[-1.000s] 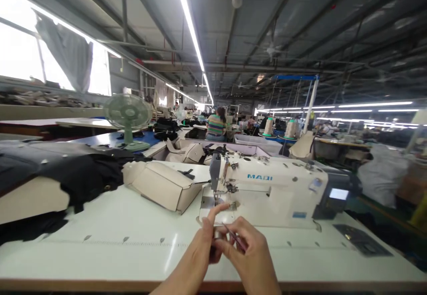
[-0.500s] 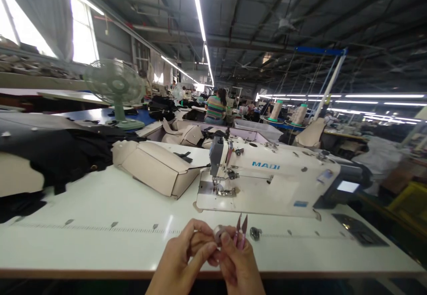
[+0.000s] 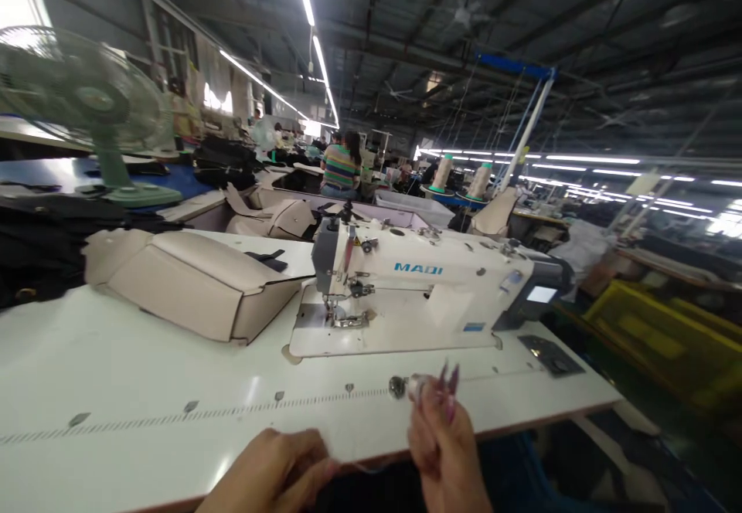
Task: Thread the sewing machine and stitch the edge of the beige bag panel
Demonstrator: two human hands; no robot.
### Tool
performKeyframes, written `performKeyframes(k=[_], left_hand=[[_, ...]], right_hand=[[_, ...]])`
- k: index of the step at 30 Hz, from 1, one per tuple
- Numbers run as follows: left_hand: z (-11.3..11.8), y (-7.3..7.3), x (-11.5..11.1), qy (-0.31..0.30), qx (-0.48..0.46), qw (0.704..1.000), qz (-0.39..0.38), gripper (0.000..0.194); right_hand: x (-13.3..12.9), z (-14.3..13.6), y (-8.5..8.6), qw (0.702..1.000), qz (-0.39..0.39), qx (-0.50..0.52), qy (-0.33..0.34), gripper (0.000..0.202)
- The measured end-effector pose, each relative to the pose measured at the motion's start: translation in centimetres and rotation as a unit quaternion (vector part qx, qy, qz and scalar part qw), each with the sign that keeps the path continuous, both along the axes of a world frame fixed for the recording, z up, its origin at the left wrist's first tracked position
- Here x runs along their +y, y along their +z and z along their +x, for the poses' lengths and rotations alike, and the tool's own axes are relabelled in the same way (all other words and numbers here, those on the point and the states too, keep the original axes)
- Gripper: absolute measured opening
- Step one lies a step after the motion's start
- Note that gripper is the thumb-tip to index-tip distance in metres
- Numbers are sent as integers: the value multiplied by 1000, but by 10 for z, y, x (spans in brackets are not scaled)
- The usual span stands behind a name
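At the bottom of the frame, we see our right hand (image 3: 446, 447) raised over the near edge of the white table (image 3: 144, 374), clenched around pink thread snips (image 3: 449, 382) whose two tips stick up past the knuckles; something small and pale sits pinched at the fingertips beside them, too blurred for us to name. Our left hand (image 3: 272, 478) rests lower, at bottom centre, its fingers curled as if pinching a fine thread that seems to run toward the right hand, though we cannot tell for sure what it grips. Just ahead of the right hand a small round metal piece (image 3: 397, 387) lies on the table. Beyond it, in the middle of the frame, stands the sewing machine (image 3: 417, 289); nothing lies under its presser foot, so we judge that stitching has not begun and the thread work in our hands is still under way. A beige bag (image 3: 185, 281) lies to the machine's left.
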State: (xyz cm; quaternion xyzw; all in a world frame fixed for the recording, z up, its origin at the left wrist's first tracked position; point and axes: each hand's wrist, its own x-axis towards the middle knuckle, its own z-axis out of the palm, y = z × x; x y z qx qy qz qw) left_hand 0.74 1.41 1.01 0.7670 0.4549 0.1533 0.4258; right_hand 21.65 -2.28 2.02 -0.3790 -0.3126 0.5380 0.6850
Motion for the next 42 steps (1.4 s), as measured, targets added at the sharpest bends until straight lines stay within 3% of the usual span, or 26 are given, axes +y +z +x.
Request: performKeyframes(k=[3, 5, 7, 10, 13, 17, 19, 23, 26, 28, 30, 32, 34, 36, 40, 42], left_hand=[[34, 6, 20, 26, -4, 992, 127, 27], [65, 9, 35, 15, -29, 986, 165, 43], [94, 8, 46, -4, -39, 986, 165, 49], [115, 3, 51, -17, -54, 987, 149, 26], [105, -1, 42, -25, -90, 989, 118, 23], [72, 0, 18, -20, -241, 970, -14, 32], [59, 0, 5, 15, -274, 962, -9, 32], [45, 2, -14, 88, -268, 956, 87, 37], [37, 9, -19, 132, -321, 938, 9, 38], [30, 15, -19, 139, -373, 913, -94, 37], [22, 19, -19, 132, -431, 878, -163, 39], [15, 19, -19, 123, -471, 857, -171, 37], [9, 16, -21, 112, -481, 855, -157, 34], [5, 10, -26, 94, -475, 860, -161, 37], [-5, 6, -35, 71, -460, 870, -163, 45], [-11, 7, -38, 76, -456, 872, -161, 42]], right_hand=[[-22, 47, 18, 993, 5, -84, -84, 32], [-34, 64, 25, 982, -8, -167, -84, 31], [-38, 68, 24, 970, -24, -228, -84, 34], [-31, 60, 8, 970, -52, -223, -87, 43], [-17, 47, -14, 987, -85, -133, -30, 50], [-5, 25, -29, 988, -125, -51, 80, 58], [-2, 14, -30, 982, -123, -67, 128, 59], [1, -6, -32, 974, -115, -96, 170, 60], [0, -18, -31, 968, -115, -101, 198, 61], [-3, -22, -28, 962, -104, -157, 197, 56], [-4, -22, -18, 946, -66, -276, 159, 54], [-3, -21, -5, 913, -18, -396, 100, 54], [2, -24, 10, 884, 20, -463, 58, 50], [9, -32, 23, 873, 53, -476, 89, 45], [25, -50, 33, 835, 93, -486, 241, 36], [33, -51, 30, 822, 77, -517, 228, 37]])
